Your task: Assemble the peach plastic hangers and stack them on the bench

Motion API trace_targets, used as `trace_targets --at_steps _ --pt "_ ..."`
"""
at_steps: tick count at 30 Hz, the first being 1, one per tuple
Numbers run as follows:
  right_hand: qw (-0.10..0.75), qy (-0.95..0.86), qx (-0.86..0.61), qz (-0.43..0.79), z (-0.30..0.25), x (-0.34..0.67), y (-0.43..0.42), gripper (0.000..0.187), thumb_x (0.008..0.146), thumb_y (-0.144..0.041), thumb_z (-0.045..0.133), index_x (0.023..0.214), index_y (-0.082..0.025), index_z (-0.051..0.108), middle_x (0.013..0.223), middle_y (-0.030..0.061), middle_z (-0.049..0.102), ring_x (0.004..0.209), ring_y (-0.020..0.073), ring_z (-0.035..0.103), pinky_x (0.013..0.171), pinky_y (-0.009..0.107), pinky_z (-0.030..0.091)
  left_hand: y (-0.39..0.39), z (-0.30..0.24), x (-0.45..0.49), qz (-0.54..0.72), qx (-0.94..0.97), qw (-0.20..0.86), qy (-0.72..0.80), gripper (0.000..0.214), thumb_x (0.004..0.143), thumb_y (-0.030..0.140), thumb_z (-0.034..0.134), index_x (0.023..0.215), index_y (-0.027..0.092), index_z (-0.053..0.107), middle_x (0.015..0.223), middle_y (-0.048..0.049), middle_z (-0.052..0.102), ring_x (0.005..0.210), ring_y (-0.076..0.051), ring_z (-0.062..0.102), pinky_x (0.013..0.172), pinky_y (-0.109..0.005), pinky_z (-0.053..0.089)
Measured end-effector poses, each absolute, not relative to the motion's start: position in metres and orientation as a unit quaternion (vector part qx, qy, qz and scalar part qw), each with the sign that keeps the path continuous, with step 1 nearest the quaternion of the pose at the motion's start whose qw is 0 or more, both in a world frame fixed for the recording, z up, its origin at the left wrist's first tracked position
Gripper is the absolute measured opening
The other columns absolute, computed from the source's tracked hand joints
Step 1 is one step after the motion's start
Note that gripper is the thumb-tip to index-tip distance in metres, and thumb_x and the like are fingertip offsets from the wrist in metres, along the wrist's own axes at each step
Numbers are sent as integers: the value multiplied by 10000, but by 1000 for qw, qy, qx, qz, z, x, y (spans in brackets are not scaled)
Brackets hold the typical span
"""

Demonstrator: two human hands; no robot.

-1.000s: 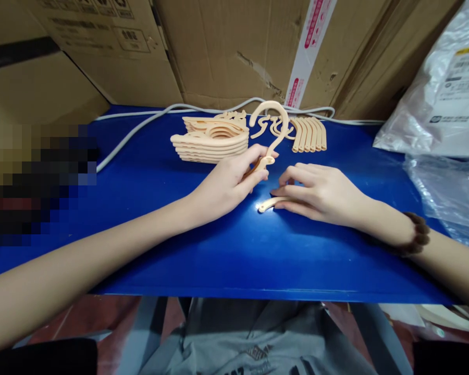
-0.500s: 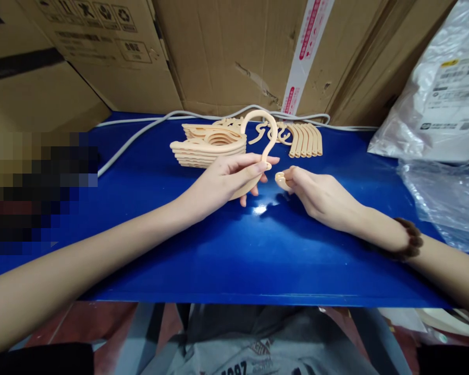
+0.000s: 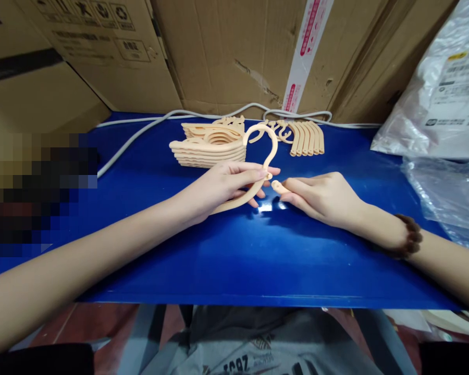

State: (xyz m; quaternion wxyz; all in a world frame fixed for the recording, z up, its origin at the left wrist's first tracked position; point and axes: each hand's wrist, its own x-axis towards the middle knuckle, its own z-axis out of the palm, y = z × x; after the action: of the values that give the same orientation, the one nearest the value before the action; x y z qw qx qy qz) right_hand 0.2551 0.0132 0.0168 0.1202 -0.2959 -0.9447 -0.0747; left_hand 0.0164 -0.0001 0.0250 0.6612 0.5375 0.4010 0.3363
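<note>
Between the thumb and fingers of my left hand [image 3: 234, 182] is a beige plastic hanger piece [image 3: 272, 148], its curved hook pointing up and away and one arm running down under the wrist. My right hand [image 3: 324, 200] pinches a small beige hanger arm [image 3: 277, 186]; only its rounded end shows, the rest is hidden by the fingers. That end sits close to the hook's base with a small gap between them. Just behind my left hand lies a stack of beige hanger pieces [image 3: 207, 153].
A row of curved beige arms [image 3: 307, 139] and some loose hooks [image 3: 283, 130] lie at the back. Behind them a white cable [image 3: 140, 125] crosses the blue table [image 3: 234, 260] before cardboard boxes [image 3: 226, 52]. A plastic-wrapped package [image 3: 433, 104] stands at right.
The hook has dropped slightly toward me, and its lower arm shows more. My right hand has turned and moved the small piece left, nearer the hook's base.
</note>
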Motion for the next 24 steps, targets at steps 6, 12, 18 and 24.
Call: trace_targets --at_steps 6,12,18,24 --pt "107 -943 -287 -129 13 253 13 581 1093 -478 223 806 -172 626 655 6 616 532 110 512 508 278 195 1 24 17 328 512 684 403 240 933 258 690 1119 143 789 719 -21 689 662 -96 648 575 -161 565" --pt "111 -940 -287 -148 12 252 12 608 1098 -479 195 827 -160 637 710 18 637 552 107 516 504 270 206 1 22 18 322 503 697 397 246 927 224 692 1146 152 779 770 -35 714 686 -118 683 561 -184 598" --pt "100 -935 -304 -155 12 250 10 614 1093 -508 202 828 -163 635 739 21 642 589 114 549 513 285 201 8 22 11 284 526 703 385 257 941 176 657 1172 161 769 767 -33 724 681 -118 691 578 -196 620" --pt "95 -931 -316 -157 12 249 8 609 1094 -505 202 840 -162 637 736 20 633 586 114 549 513 289 195 13 18 9 274 524 708 387 258 940 186 659 1172 170 771 801 -41 730 686 -123 698 560 -196 619"
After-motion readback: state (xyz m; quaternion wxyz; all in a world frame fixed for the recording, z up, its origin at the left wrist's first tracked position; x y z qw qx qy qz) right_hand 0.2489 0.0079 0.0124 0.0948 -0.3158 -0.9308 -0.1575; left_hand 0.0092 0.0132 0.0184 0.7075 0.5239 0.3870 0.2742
